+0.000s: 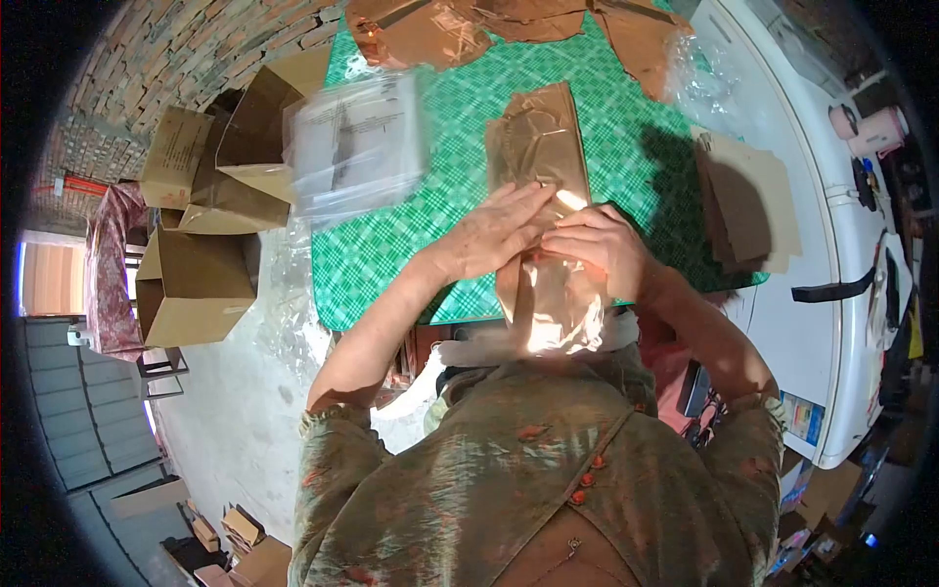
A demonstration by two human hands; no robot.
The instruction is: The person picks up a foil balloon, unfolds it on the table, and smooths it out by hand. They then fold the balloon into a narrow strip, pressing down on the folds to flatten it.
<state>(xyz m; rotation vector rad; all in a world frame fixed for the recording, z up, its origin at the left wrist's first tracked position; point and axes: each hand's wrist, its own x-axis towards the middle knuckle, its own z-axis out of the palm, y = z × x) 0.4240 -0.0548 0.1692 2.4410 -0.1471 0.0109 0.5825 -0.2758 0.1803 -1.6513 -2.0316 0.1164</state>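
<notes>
A long, shiny copper-brown film package (533,137) lies lengthwise on the green checked tablecloth (450,127), its near end reaching over the table's front edge. My left hand (494,233) rests on its middle with the fingers stretched out over the film. Just to the right, my right hand (602,245) presses on the same film, its fingers bent and held together near my left fingertips. Whether the right fingers pinch a fold of the film is hard to make out. Bright light glares off the film below both hands.
A stack of clear plastic bags (357,142) lies at the table's left. Open cardboard boxes (201,289) stand further left. Flat cardboard pieces (748,201) are at the right, beside a white appliance (822,323). More copper film (421,34) lies along the far edge.
</notes>
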